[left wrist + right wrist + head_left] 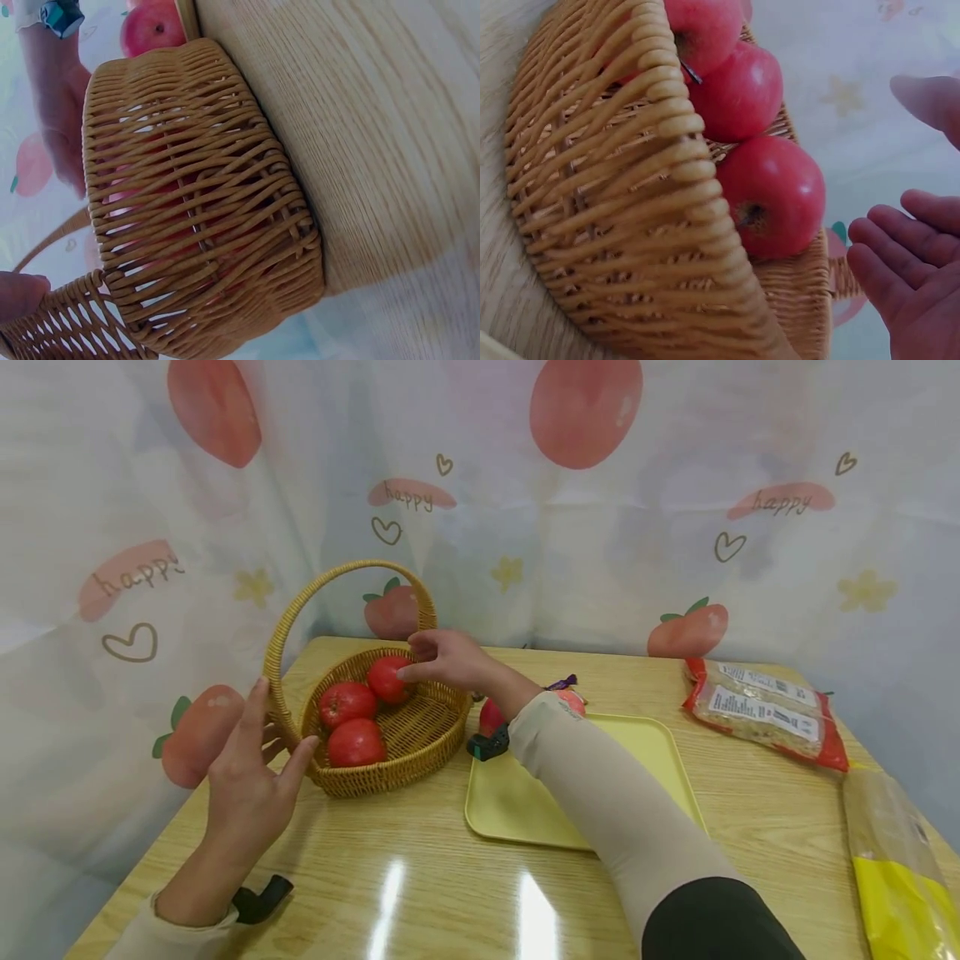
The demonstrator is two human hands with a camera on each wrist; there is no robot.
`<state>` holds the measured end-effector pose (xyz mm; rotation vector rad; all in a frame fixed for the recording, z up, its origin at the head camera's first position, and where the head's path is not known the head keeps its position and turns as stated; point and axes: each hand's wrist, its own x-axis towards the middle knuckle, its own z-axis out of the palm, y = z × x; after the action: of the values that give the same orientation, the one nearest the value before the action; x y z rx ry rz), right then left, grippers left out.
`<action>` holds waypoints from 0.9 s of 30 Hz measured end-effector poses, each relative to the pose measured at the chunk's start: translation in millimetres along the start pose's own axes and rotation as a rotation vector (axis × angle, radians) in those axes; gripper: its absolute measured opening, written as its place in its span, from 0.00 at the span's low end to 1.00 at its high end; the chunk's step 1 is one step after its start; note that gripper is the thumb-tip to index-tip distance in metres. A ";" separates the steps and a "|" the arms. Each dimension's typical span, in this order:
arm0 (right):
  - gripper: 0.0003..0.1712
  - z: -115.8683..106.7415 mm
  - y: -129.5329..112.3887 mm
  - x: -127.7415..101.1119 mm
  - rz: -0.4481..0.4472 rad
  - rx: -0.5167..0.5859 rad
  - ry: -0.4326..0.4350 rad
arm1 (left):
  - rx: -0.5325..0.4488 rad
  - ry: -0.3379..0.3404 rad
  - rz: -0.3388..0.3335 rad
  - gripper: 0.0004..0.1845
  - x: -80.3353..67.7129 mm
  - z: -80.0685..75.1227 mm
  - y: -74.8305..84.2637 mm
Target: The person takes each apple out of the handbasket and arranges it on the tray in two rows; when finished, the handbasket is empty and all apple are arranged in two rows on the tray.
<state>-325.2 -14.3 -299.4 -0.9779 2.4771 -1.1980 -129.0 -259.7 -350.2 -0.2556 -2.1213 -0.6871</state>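
Your right forearm hides much of the yellow tray and all but a sliver of the apple behind your wrist. The yellow packet runs off the head view's bottom-right corner. Through the basket weave, your left wrist view shows the apples only as red glimpses.

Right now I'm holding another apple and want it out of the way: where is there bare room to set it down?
The yellow tray is mostly bare right of the right arm. The table is free in front, between the basket and the near edge. It is crowded inside the basket, where three apples sit, and near the packets at the far right.
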 end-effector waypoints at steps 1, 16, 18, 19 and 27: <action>0.40 0.7 0.3 2.0 0.003 -0.001 -0.004 | 0.001 0.001 0.000 0.54 0.1 0.0 0.3; 0.43 11.4 1.6 31.1 0.026 -0.091 -0.039 | 0.001 -0.004 0.004 0.54 0.9 -1.2 1.9; 0.43 13.3 0.7 35.4 0.020 -0.115 -0.041 | 0.006 -0.003 0.006 0.55 1.0 -2.0 2.1; 0.43 14.2 0.2 37.4 0.018 -0.127 -0.042 | 0.009 -0.004 0.006 0.55 1.2 -2.3 2.4; 0.44 18.0 -3.9 48.2 0.028 -0.208 -0.060 | -0.012 -0.006 0.000 0.54 1.1 -1.3 4.0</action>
<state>-351.5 -58.5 -304.0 -1.0094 2.5969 -0.9025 -127.2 -257.1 -347.2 -0.2651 -2.1238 -0.6996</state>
